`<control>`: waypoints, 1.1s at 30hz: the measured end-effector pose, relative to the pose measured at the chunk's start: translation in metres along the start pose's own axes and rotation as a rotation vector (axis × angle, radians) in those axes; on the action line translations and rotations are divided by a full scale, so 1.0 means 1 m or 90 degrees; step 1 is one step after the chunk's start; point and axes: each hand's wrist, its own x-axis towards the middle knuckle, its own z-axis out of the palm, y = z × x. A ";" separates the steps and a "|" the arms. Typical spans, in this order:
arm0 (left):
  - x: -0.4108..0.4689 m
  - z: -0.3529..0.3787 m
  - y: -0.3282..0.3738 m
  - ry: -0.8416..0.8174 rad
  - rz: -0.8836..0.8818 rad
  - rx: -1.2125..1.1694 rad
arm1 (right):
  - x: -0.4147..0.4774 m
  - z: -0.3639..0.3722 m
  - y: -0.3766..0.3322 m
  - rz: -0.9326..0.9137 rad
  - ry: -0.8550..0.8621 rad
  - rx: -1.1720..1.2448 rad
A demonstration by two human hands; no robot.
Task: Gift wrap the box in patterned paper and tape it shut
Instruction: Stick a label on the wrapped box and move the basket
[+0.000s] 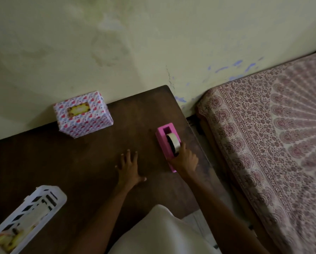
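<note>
A box [83, 114] wrapped in white paper with red and blue hearts stands at the table's far edge by the wall, a yellow label on its top. A pink tape dispenser [165, 136] with a white tape roll [173, 142] sits toward the table's right side. My right hand [185, 159] grips the dispenser's near end, fingers curled over it beside the roll. My left hand [128, 168] rests flat on the brown table [80, 171], fingers spread, left of the dispenser and well apart from the box.
A white slotted plastic basket [31, 213] with items inside lies at the near left. A bed with a patterned pink cover [274, 134] stands right of the table across a narrow gap. A pale wall [153, 43] runs behind. White cloth [159, 231] covers my lap.
</note>
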 end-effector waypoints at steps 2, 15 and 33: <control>-0.001 0.001 -0.003 0.014 0.005 0.002 | 0.002 0.000 0.005 0.004 0.014 0.006; -0.004 0.001 -0.008 0.003 0.019 0.002 | 0.022 -0.018 0.037 0.026 0.052 -0.019; -0.054 -0.004 -0.095 0.302 -0.040 -0.465 | -0.033 -0.001 -0.089 -0.223 -0.036 0.178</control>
